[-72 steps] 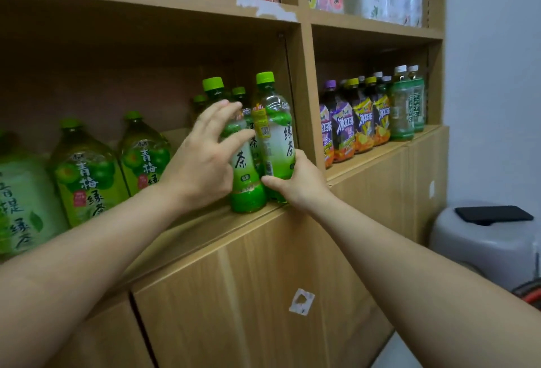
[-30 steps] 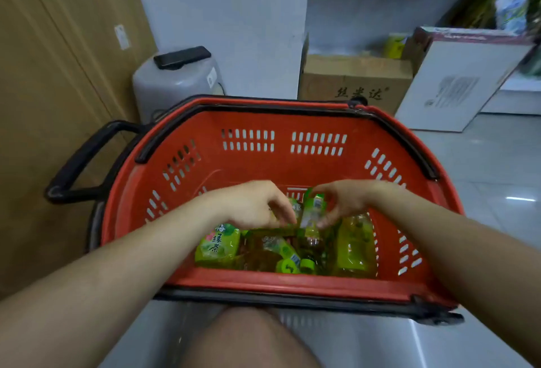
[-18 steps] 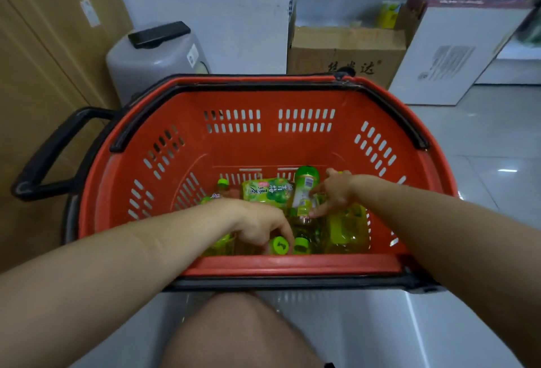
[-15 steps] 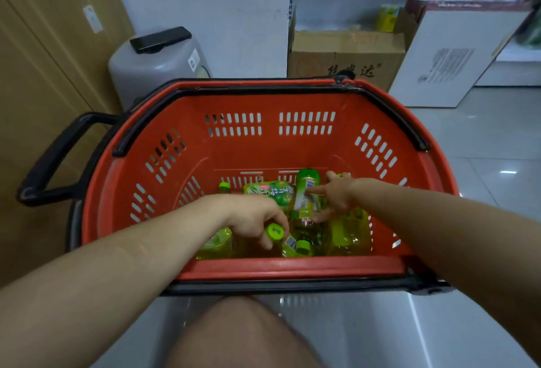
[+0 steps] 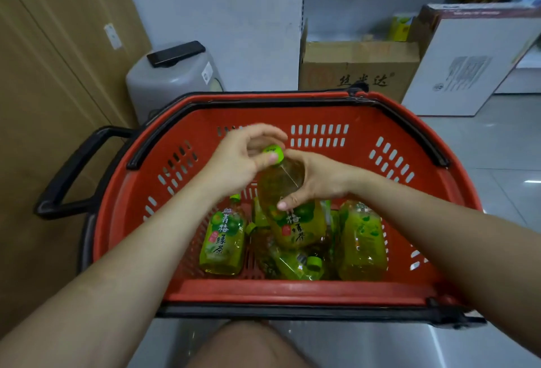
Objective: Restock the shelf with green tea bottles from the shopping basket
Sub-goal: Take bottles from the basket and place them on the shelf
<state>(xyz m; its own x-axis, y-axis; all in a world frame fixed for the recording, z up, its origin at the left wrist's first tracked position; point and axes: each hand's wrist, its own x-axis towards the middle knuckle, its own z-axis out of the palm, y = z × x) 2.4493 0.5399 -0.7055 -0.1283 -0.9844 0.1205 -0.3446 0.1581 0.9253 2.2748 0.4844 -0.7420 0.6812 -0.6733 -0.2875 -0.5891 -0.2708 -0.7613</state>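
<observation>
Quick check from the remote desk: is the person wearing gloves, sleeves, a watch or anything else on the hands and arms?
No. The left hand and right hand are both bare, no gloves. Both forearms are uncovered right to the frame edge, no sleeves showing. No watch, ring or wristband is visible on either.

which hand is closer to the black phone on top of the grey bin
Left. The left hand pinches the lifted bottle's green cap, on the side toward the phone. The right hand grips the bottle's body, farther right.

— How many green tea bottles can you count?
— One in my grip (image 5: pixel 288 189), four lying in the one red basket (image 5: pixel 409 291): left (image 5: pixel 222 241), right (image 5: pixel 361 241), two between.
— Boxes?
— Two.
</observation>
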